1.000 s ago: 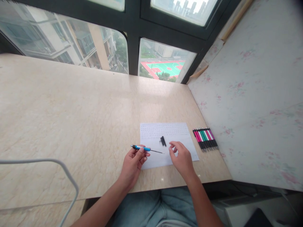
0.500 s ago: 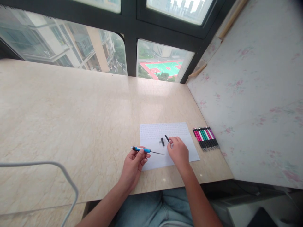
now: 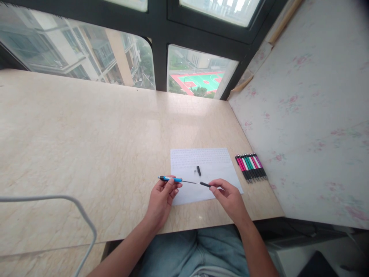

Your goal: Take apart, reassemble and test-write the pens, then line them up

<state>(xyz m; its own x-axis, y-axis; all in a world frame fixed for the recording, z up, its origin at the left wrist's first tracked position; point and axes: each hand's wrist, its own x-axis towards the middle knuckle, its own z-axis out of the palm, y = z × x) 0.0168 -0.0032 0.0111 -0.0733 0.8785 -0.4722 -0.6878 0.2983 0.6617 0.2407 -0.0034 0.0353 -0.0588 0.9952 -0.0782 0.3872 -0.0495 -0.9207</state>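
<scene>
My left hand (image 3: 162, 198) is closed on the blue barrel of a pen (image 3: 174, 179), with the thin refill (image 3: 190, 182) sticking out to the right. Between the fingertips of my right hand (image 3: 229, 198) is a slim black tube, which looks like a pen grip (image 3: 205, 184). Its left end lies close to the refill's tip; whether they touch I cannot tell. Just beyond, a second black tube (image 3: 198, 171) rests on the sheet of paper (image 3: 184, 198), beside a tiny metallic piece (image 3: 195, 171).
Several pens (image 3: 250, 168) in pink, white, green and purple lie in a row right of the paper, near the wall (image 3: 311, 127). A grey cable (image 3: 69, 199) loops over the marble-look counter (image 3: 100, 154) at the left. Windows line the back.
My right hand has turned and moved slightly right and down, bringing the black grip level, in line with the refill. My left hand has hardly shifted with the pen.
</scene>
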